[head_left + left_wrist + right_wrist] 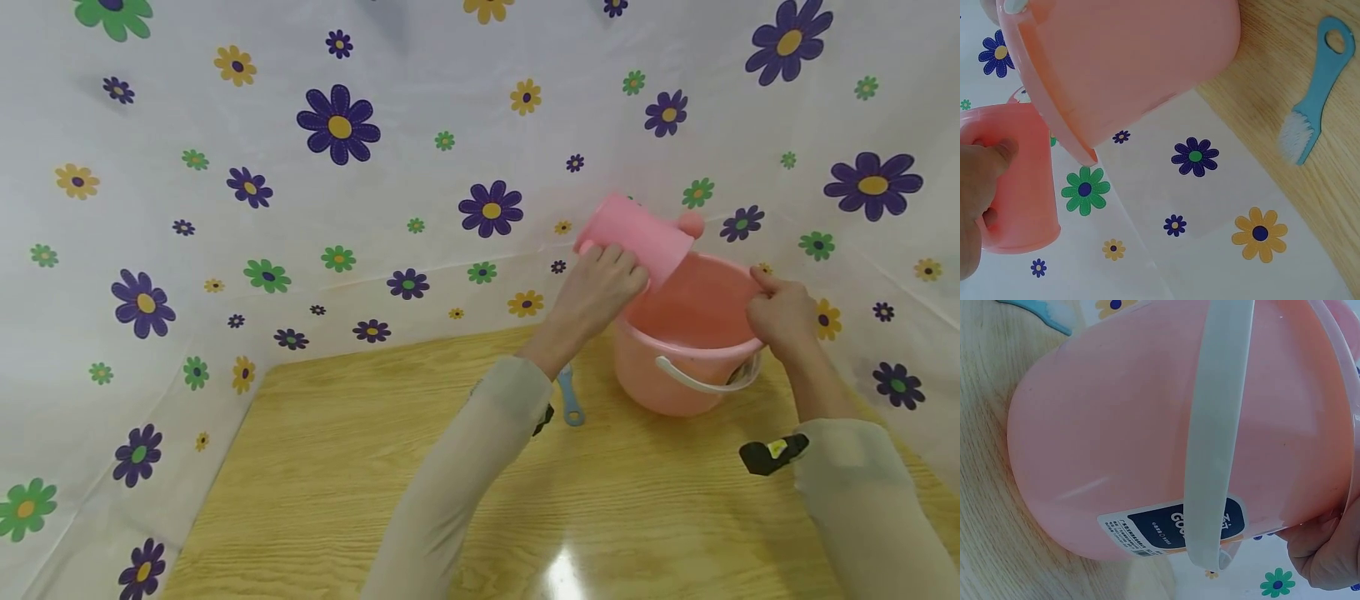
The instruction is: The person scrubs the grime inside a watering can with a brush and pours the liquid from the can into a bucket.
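My left hand (603,279) grips a pink mug (637,237) by its side, tilted over the near-left rim of a pink bucket (675,383). A round pink ball (691,224) sticks out at the mug's lower end. In the left wrist view the fingers and thumb wrap the mug (1029,187) beside the bucket's rim (1054,119). At the bucket's right side, my right hand (783,312) holds the rim, thumb on top. The white bucket handle (1219,425) hangs down over the front, across a printed label (1147,528).
A blue brush (1325,75) with white bristles lies on the wooden table (360,467), left of the bucket and partly behind my left forearm. A white flower-print sheet (420,100) stands behind and at both sides of the table.
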A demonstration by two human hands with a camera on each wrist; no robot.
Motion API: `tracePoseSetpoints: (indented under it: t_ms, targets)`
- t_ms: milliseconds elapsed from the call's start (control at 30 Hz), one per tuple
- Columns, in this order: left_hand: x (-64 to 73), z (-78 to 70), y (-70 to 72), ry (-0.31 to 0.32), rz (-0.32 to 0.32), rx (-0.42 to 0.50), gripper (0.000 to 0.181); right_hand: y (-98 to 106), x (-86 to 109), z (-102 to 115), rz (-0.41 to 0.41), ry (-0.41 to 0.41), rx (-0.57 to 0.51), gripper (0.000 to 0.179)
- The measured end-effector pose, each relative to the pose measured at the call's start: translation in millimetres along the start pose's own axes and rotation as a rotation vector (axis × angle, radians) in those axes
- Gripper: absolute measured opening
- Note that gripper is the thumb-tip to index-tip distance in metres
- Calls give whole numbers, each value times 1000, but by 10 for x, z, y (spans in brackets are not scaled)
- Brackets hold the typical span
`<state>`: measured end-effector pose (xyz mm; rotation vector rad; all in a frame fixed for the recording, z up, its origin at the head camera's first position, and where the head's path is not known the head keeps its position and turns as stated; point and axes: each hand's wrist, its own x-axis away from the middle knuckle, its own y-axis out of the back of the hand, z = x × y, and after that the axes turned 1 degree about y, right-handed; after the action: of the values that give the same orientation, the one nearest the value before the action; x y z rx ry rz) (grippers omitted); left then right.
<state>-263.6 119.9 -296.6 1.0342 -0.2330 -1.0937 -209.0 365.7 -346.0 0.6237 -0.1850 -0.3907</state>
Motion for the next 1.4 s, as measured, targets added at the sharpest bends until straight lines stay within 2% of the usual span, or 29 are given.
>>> tracePoseSetpoints:
  t_ms: [733, 1100, 1400]
  targets:
    - [-59, 85, 193, -57, -25, -105, 25, 7, 5, 17, 25, -8, -12, 68]
    - [-109, 94, 245, -87, -5, -124, 26, 19, -8, 7, 26, -10, -14, 70]
    - [-155, 82, 302, -141, 6, -176, 23, 20, 30, 7, 31, -4, -17, 69]
